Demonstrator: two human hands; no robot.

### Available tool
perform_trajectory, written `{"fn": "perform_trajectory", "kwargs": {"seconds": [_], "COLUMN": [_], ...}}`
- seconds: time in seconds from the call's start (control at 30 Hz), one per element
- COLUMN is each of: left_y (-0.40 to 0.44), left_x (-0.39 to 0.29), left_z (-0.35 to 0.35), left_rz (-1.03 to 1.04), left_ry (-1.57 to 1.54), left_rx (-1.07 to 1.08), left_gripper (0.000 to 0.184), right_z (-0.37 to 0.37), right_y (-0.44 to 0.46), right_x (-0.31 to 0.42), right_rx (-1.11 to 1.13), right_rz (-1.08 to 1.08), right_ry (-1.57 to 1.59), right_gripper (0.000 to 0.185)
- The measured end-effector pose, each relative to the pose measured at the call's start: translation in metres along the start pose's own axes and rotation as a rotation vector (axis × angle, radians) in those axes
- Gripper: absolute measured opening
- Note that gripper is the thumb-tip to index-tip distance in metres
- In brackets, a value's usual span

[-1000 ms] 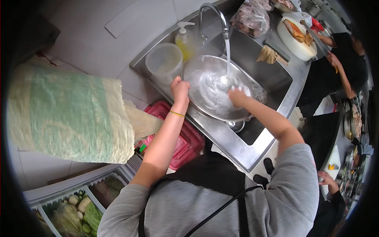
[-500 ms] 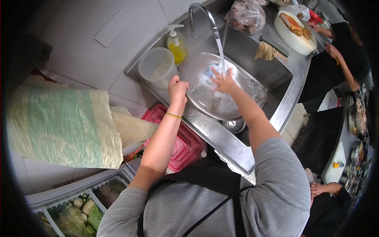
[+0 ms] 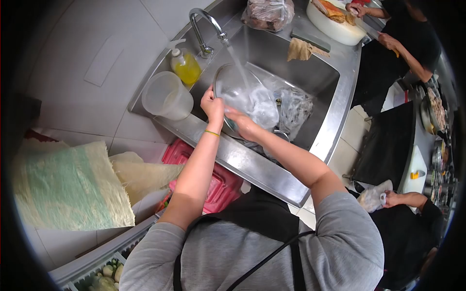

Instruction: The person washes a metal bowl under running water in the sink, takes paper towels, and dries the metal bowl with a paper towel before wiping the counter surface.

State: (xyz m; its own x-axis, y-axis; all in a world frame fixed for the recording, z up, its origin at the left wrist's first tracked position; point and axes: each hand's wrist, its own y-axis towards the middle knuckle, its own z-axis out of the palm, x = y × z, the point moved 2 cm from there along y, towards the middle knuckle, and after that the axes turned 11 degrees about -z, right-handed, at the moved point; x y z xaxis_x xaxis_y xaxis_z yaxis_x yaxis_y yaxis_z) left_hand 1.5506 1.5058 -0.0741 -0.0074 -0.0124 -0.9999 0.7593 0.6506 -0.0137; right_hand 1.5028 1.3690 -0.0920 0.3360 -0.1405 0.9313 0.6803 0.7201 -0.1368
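A round metal bowl (image 3: 242, 92) is tilted in the steel sink under running water from the faucet (image 3: 208, 19), with white suds sliding off its lower side. My left hand (image 3: 212, 107) is closed around the bowl's left rim. My right hand (image 3: 242, 123) lies against the bowl's near edge, just right of my left hand, its fingers partly hidden; whether something is under them cannot be made out. Beyond the bowl, a crumpled clear plastic bag (image 3: 295, 109) lies in the sink.
Left of the sink stand a plastic tub (image 3: 167, 96) and a yellow soap bottle (image 3: 185, 67). A brown cloth (image 3: 300, 49) hangs over the far rim. A red crate (image 3: 218, 186) is below. One co-worker cuts food at upper right; another holds a bag (image 3: 374, 196).
The bowl has tipped from nearly flat to steeply tilted, uncovering the bag in the sink. My right hand has moved from the bowl's middle to its near edge. The view has shifted.
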Motion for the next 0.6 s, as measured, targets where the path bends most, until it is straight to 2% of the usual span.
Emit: {"fn": "perform_trajectory", "kwargs": {"seconds": [0.1,0.17,0.23,0.3,0.33,0.4,0.43,0.5,0.53,0.57,0.6], "left_y": [0.015,0.019,0.018,0.017,0.019,0.020,0.021,0.026,0.029,0.030,0.029], "left_x": [0.009,0.005,-0.005,-0.004,-0.003,-0.005,-0.011,-0.015,-0.013,-0.010,-0.011], "left_z": [-0.005,-0.005,-0.003,-0.001,-0.001,-0.003,-0.005,-0.007,-0.007,-0.008,-0.009], "left_rz": [0.029,-0.082,-0.140,-0.199,-0.162,-0.130,-0.139,-0.146,-0.134,-0.126,-0.128], "left_ry": [-0.001,-0.041,-0.014,0.008,0.013,0.024,0.001,-0.024,-0.024,-0.023,-0.019], "left_rx": [0.020,0.075,0.120,0.164,0.170,0.173,0.165,0.160,0.157,0.153,0.152], "left_gripper": [0.018,0.019,0.019,0.020,0.020,0.021,0.021,0.022,0.022,0.022,0.022], "right_z": [-0.027,-0.066,-0.094,-0.142,-0.149,-0.154,-0.138,-0.107,-0.107,-0.111,-0.116], "right_y": [-0.012,-0.028,-0.029,-0.016,-0.010,-0.004,-0.002,0.002,0.007,0.007,0.006], "right_x": [-0.028,-0.053,-0.034,-0.061,-0.065,-0.066,-0.061,-0.069,-0.088,-0.091,-0.090], "right_rx": [0.028,0.235,0.423,0.350,0.348,0.106,0.107,0.428,0.427,0.430,0.408], "right_rz": [-0.283,-0.074,0.337,-0.028,-0.027,-0.390,-0.390,0.347,0.429,0.429,0.314], "right_ry": [-0.324,-0.527,-1.157,-1.633,-1.627,-1.960,-1.953,-1.655,-1.322,-1.321,-1.483], "right_gripper": [0.044,0.046,0.050,0.047,0.047,0.034,0.034,0.031,0.030,0.030,0.028]}}
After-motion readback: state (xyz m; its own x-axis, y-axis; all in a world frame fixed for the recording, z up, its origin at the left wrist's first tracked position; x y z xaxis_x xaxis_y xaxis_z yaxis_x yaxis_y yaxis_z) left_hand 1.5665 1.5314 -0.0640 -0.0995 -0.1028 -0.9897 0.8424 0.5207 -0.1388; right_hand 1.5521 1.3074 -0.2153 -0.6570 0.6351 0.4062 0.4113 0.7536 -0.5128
